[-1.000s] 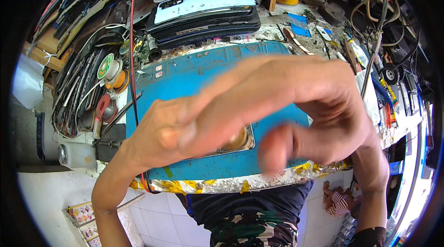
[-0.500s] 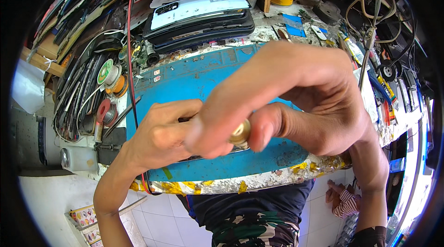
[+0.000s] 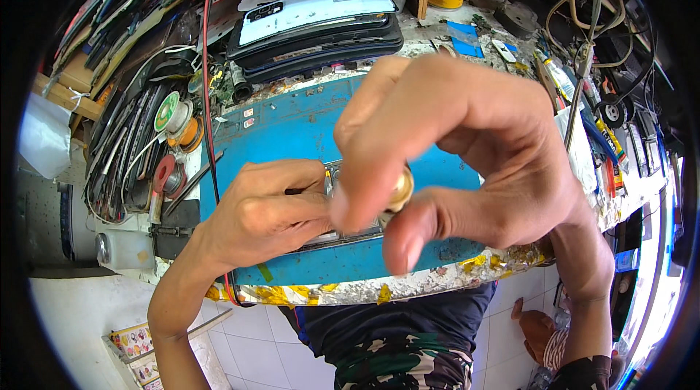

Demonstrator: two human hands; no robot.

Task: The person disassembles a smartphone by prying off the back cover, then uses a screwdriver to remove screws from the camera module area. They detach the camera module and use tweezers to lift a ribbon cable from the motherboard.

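On the blue work mat (image 3: 284,131), mostly covered by my hands, lies a flat opened phone (image 3: 370,234) with its inner parts partly showing. My left hand (image 3: 266,204) is curled against its left side, fingers bent over the edge. Above the phone, my right hand (image 3: 467,149) is bent round a small screwdriver, seen end-on by its round gold-coloured cap (image 3: 401,189). The cap sits between forefinger and thumb, whose tips stand apart. The screwdriver's shaft and tip are hidden below the hand, and the fingers are slightly blurred.
Behind the mat stands a stack of phones (image 3: 321,18). Solder spools (image 3: 173,116) and a lidded jar (image 3: 125,251) are at left, beside a hanging red-and-black cable (image 3: 208,98). Tubes and tools (image 3: 609,142) crowd the right. Another person (image 3: 539,335) is low at right.
My right thumb and forefinger have spread apart, and the thumb has dropped nearer to me. The gold cap has shifted slightly right and away. More of the phone shows; my left hand stays put.
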